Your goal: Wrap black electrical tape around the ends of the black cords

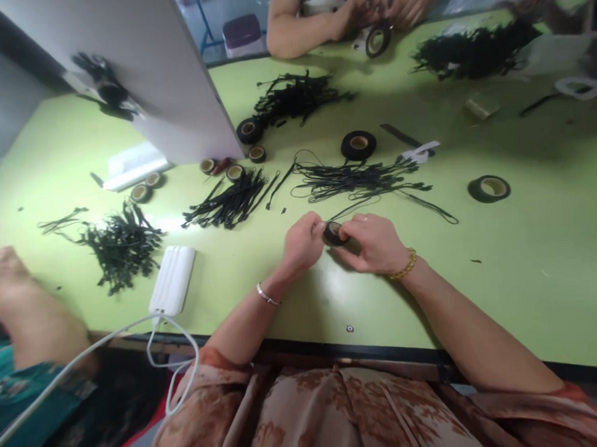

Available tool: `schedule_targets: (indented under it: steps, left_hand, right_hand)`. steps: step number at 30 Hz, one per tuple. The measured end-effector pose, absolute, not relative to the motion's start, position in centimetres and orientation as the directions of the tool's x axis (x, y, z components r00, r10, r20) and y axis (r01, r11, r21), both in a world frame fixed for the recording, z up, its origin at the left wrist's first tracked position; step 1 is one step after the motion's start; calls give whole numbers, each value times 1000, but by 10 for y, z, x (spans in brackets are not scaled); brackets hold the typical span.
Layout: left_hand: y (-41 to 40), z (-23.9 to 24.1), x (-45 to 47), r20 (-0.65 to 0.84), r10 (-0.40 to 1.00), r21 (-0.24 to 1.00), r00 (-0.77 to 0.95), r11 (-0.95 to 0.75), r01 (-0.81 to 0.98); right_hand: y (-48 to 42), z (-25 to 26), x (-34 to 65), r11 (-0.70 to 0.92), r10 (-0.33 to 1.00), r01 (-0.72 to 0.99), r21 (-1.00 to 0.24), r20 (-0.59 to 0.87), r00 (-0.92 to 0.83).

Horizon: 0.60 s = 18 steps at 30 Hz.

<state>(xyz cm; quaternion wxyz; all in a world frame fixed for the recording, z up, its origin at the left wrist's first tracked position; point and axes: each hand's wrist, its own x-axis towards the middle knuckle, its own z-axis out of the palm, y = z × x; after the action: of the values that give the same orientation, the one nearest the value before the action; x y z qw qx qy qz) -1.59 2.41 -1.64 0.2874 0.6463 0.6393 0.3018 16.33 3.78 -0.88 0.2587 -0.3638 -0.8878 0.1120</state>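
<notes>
My right hand [376, 243] is closed around a small roll of black tape [334, 233], its fingers on the near right side of the roll. My left hand [303, 240] is pinched shut against the roll's left edge. A thin black cable [350, 209] runs from the left fingertips up to the right; its gripped end is hidden by the fingers. Just beyond both hands lies a loose bundle of thin black cables [356, 178]. Behind that bundle rests a larger roll of black tape [358, 145].
Another tape roll [477, 189] lies right. Leftward are a cable bundle [232, 200], a cable heap [122, 246] and a white power bank [173, 280] with a white cord. A grey panel [171, 77] stands back left. Co-workers' hands [392, 5] work across the table and at far left.
</notes>
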Motion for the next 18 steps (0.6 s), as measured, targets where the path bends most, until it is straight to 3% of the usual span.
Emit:
schedule_targets:
  steps: [5,7,10,13,15,18]
  left_hand:
    - [19,-12,-12,175,949,464,262,-314,828]
    - [16,-13,-10,233,882,345,409,-468,813]
    - [11,-16,-7,316,747,191,585,-654,732]
    - [9,-18,-7,362,660,90,659,-728,680]
    - [9,-17,-7,390,624,59,677,-751,657]
    - [8,-16,-6,421,590,33,689,-769,638]
  right_hand:
    - [33,0,163,644,739,637,-424,559,-375]
    - [34,4,163,552,790,723,-414,538,-295]
    - [39,6,166,386,919,798,-463,264,-291]
    - [45,3,170,264,912,703,-661,-65,-404]
    - [47,2,172,168,871,615,-771,-176,-459]
    - [47,2,170,-17,861,545,-838,-290,-419]
